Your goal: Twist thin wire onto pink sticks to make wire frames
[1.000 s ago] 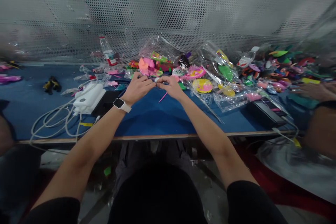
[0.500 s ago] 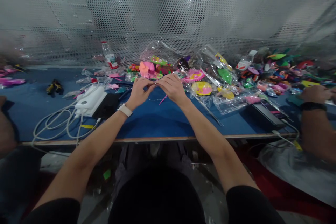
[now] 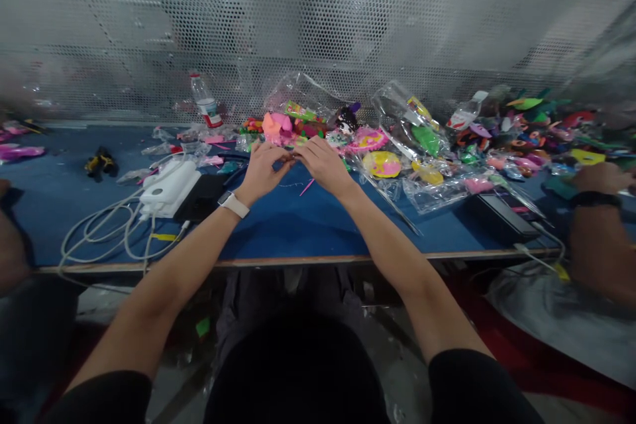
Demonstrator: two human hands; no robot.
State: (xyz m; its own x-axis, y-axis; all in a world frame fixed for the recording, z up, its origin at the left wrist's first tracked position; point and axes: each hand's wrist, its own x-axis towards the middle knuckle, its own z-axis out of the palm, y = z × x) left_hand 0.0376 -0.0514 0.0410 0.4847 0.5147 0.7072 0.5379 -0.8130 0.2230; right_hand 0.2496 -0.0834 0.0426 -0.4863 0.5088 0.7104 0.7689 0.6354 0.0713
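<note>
Above the blue tabletop, my left hand and my right hand meet fingertip to fingertip. Both are closed in a pinch, and whatever lies between the fingers is too small and too covered to make out. Just below my right fingers a thin pink stick rests on the table. Behind the hands sits a pink and orange clay-like lump. A dark figure with white spots and a purple tip stands beyond my right hand, near a pink and yellow piece.
A white power bank or adapter with looped cables and a black box lie left. Bottles stand behind. Clear plastic bags, a yellow disc and a black device spread right. A co-worker's hand is far right.
My hands stay together at nearly the same spot, with the fingers shifting slightly. The whole view has moved a little. Nothing else visibly differs.
</note>
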